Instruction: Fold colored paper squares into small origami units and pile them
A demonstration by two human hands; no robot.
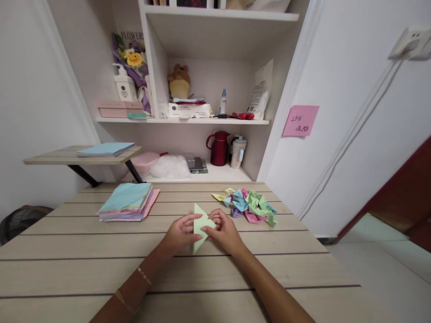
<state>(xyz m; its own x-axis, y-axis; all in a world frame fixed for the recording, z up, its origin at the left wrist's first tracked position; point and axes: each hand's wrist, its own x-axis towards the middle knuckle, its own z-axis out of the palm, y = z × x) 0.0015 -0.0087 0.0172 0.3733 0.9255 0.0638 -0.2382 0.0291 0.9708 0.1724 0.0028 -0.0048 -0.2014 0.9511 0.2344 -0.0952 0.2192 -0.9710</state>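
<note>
A pale green sheet of paper, folded into a pointed triangular shape, lies on the wooden table in front of me. My left hand pinches its left side with closed fingers. My right hand pinches its right side, fingers curled on the fold. Just beyond my right hand lies a heap of folded coloured paper pieces. To the left sits a stack of coloured paper sheets, light blue on top.
Behind the table stands a white shelf unit with a red jug, a white cup, a plush toy and bottles. A small side shelf holds blue paper. A pink note hangs on the right wall.
</note>
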